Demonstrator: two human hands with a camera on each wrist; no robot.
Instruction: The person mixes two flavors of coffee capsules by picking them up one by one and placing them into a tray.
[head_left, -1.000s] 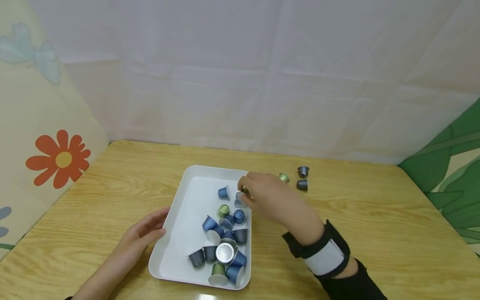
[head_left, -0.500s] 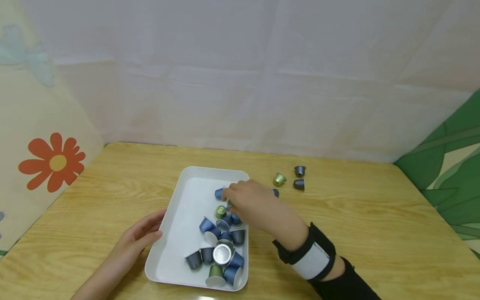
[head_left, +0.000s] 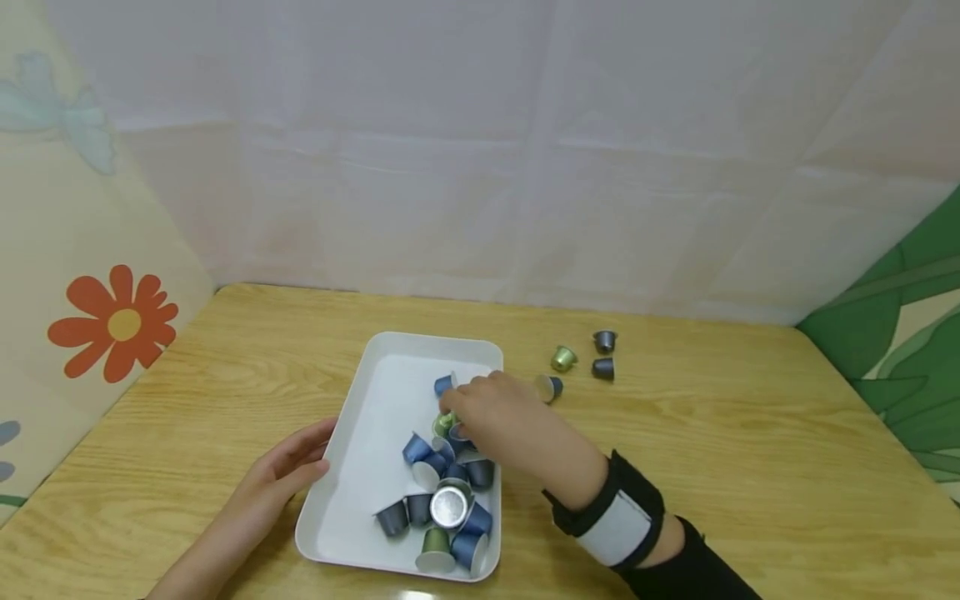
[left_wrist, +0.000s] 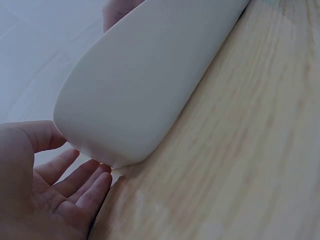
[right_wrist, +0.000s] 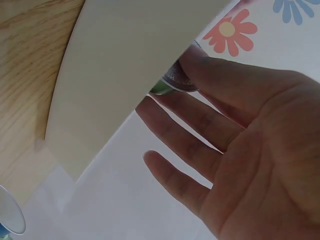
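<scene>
A white tray point(head_left: 330, 500) with a raised rim lies on the table, several blue, green and dark coffee capsules gathered toward its right side. My left hand point(head_left: 277, 471) rests at the tray's left side, thumb tip at the rim and relaxed fingers against the outer wall; in the left wrist view its fingertips meet the tray's corner. My right hand point(head_left: 502, 421) reaches over the right rim among the capsules. In the right wrist view, its thumb and fingers pinch a coffee capsule point(right_wrist: 180, 77) with a shiny lid, partly hidden by the tray wall; something green shows behind.
Right of the tray, a green capsule point(head_left: 563, 358), a blue capsule with its lid facing left point(head_left: 550, 388) and two dark capsules point(head_left: 604, 341) lie on the wooden table point(head_left: 712, 433). A white cloth point(head_left: 450, 167) hangs behind the table's far edge.
My right hand has moved left and slightly down, further over the tray, and capsules beneath it have shifted. The blue capsule on the table is now uncovered. My left hand stays at the tray.
</scene>
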